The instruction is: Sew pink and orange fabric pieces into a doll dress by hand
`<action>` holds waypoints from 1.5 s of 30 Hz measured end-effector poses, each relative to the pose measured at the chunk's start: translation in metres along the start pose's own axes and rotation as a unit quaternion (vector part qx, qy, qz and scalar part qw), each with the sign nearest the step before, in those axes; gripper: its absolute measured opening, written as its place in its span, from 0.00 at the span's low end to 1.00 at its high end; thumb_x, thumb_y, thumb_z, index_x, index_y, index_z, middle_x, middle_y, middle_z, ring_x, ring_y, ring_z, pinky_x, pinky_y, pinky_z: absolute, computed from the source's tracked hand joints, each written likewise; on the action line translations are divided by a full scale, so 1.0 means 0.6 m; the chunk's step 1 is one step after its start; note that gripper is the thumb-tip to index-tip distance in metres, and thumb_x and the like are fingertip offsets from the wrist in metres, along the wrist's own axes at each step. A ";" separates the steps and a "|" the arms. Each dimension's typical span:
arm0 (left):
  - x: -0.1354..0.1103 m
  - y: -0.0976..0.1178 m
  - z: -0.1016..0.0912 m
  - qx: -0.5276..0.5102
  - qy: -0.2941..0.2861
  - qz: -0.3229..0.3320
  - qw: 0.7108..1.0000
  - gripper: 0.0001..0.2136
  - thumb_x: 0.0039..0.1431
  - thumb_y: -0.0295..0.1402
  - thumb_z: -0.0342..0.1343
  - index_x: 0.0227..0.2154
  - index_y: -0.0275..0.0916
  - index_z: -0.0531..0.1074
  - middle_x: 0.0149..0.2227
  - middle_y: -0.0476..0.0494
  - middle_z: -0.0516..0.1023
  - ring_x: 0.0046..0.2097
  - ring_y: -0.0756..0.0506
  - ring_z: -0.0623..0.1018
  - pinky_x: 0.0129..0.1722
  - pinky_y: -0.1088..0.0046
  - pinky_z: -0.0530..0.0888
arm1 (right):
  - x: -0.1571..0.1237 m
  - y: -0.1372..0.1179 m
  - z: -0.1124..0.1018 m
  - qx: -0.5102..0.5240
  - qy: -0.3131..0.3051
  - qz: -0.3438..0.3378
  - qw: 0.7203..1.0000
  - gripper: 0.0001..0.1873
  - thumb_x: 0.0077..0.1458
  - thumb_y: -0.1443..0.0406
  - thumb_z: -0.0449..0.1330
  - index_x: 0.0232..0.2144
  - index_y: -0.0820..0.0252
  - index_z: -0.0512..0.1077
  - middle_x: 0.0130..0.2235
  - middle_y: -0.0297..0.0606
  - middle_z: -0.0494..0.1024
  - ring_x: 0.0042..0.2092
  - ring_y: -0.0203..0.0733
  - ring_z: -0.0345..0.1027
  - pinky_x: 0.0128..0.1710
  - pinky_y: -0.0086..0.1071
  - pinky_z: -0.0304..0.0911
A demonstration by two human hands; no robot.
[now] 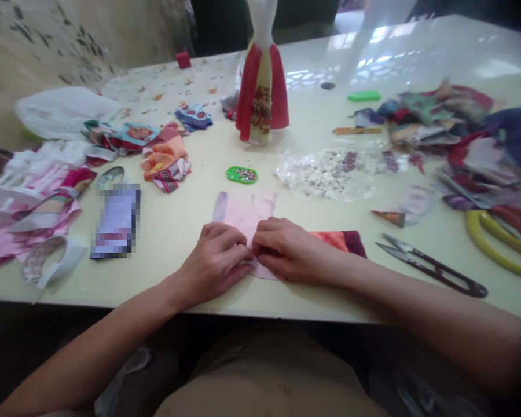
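A piece of pale pink fabric (248, 209) lies flat on the table before me, a lilac strip along its left side. My left hand (219, 255) has its fingers curled together on the fabric's near part. Against it, fingertips almost meeting, my right hand (284, 249) is closed on the same fabric; the exact pinch is hidden. Under my right wrist pokes out a red and orange cloth (336, 238) with a dark maroon end. Beyond the fabric sits a small green dish (242, 175) of tiny shiny bits. Thread snips (434, 266) lie right of my right forearm.
A small mannequin in a red skirt (280, 95) stands at the back. Fabric scraps (436, 119) pile up on the right near yellow-handled scissors (495, 246). Clear plastic with beads (325, 174) lies mid-table. At left are a tape roll (46, 263), a blurred-out item (116, 223) and pink cloth (4, 237).
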State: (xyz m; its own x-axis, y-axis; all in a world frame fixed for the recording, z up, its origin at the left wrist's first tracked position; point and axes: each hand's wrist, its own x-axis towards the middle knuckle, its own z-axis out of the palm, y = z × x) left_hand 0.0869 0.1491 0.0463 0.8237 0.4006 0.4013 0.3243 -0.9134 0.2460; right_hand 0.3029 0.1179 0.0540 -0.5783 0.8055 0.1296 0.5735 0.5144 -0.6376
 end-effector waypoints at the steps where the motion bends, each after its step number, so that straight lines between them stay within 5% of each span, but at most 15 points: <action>1: 0.000 0.000 0.000 -0.002 -0.001 0.000 1.000 0.02 0.63 0.30 0.58 0.35 0.38 0.74 0.37 0.44 0.76 0.43 0.44 0.71 0.47 0.62 0.65 | 0.000 0.001 0.000 0.000 0.001 0.000 1.000 0.07 0.55 0.75 0.56 0.29 0.62 0.70 0.32 0.37 0.70 0.36 0.39 0.62 0.38 0.32 0.56; 45: 0.001 -0.002 0.004 0.007 -0.008 0.011 1.000 0.01 0.63 0.30 0.57 0.36 0.39 0.73 0.38 0.44 0.76 0.42 0.45 0.72 0.46 0.62 0.67 | 0.000 0.006 0.003 -0.010 0.006 -0.002 1.000 0.09 0.57 0.74 0.55 0.26 0.61 0.66 0.31 0.36 0.67 0.34 0.38 0.60 0.35 0.32 0.53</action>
State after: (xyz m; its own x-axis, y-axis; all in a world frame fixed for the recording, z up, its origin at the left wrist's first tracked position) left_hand 0.0884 0.1503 0.0442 0.8381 0.3789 0.3924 0.3119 -0.9231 0.2251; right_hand 0.3038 0.1193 0.0504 -0.5734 0.8070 0.1411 0.5832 0.5231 -0.6215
